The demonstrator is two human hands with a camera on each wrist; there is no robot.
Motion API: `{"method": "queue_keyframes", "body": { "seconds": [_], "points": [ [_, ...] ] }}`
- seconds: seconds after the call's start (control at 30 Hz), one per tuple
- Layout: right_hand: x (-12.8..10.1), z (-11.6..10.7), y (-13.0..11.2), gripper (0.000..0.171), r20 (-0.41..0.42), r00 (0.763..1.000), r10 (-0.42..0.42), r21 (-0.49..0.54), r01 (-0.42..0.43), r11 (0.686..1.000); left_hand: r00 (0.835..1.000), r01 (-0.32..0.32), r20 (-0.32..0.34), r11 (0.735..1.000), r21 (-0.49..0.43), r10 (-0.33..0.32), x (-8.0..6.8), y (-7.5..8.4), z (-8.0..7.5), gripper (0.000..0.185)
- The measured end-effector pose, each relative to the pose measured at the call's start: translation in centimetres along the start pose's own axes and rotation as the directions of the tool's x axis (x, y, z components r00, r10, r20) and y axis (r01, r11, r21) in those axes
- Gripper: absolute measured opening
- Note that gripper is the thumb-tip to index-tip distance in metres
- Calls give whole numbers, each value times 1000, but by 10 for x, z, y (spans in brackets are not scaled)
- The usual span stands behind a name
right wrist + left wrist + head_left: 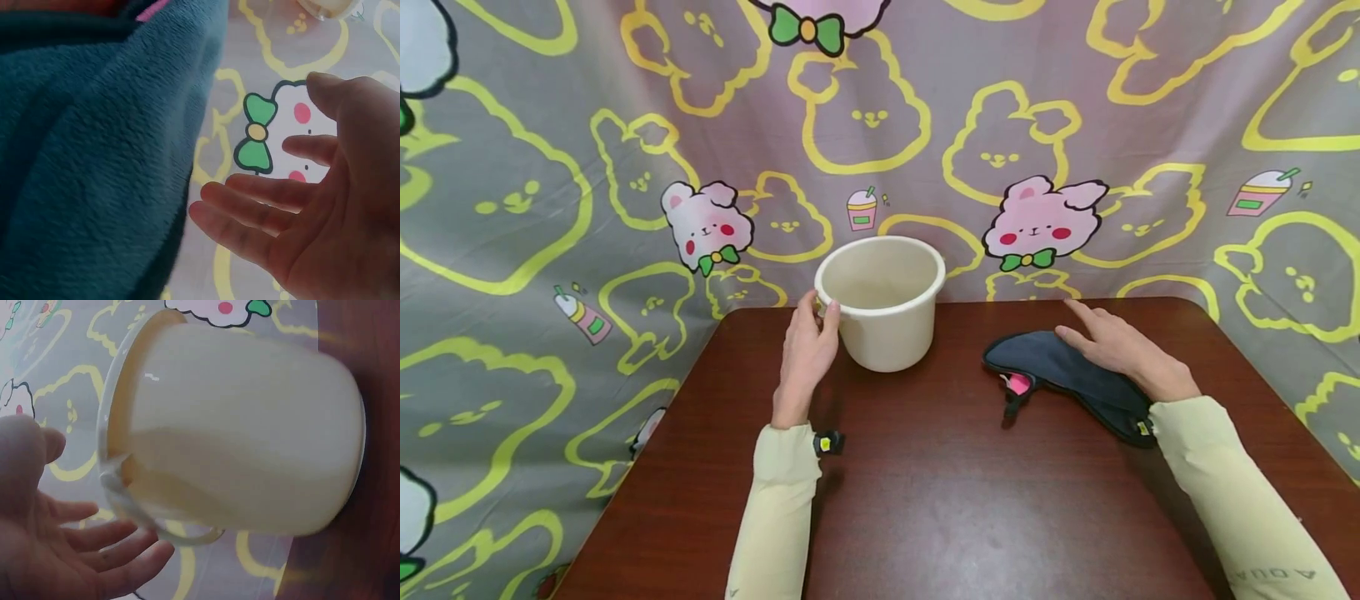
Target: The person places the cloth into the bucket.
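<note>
A cream plastic bucket (891, 337) stands upright toward the back of the table. My left hand (808, 350) is at the left side of its rim, fingers spread and loosely bent; the left wrist view shows the bucket's handle (203, 539) hanging just beyond the fingertips. On the right lies a dark blue fleecy cloth item (1037, 354), long and curved, with dark edging, a black strap (1013, 400) and a bit of pink (1018, 382). My right hand (1116, 346) reaches over its far edge, fingers extended and nothing gripped, partly covering it in the head view.
The dark brown wooden table (940, 500) ends at a grey curtain (917, 192) printed with cartoon animals, which hangs behind it and along both sides. A small black device (829, 442) sits at my left wrist.
</note>
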State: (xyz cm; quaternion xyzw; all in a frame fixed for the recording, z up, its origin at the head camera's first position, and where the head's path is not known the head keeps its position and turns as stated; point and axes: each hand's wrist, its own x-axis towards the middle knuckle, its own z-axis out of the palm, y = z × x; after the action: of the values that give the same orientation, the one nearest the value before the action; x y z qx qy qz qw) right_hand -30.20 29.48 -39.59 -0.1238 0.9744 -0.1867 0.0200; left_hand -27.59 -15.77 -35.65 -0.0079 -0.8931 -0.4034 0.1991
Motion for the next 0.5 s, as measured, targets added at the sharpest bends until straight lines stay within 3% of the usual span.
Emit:
{"method": "queue_keyframes", "body": {
  "seconds": [0.27,0.5],
  "points": [
    [-4,14,1,81,67,998,13,-15,-12,1000,992,96,-79,994,-59,-100,5,3,15,65],
    [-5,25,0,89,129,992,-11,-45,17,999,979,172,-89,980,-103,-181,6,8,29,81]
  ]
}}
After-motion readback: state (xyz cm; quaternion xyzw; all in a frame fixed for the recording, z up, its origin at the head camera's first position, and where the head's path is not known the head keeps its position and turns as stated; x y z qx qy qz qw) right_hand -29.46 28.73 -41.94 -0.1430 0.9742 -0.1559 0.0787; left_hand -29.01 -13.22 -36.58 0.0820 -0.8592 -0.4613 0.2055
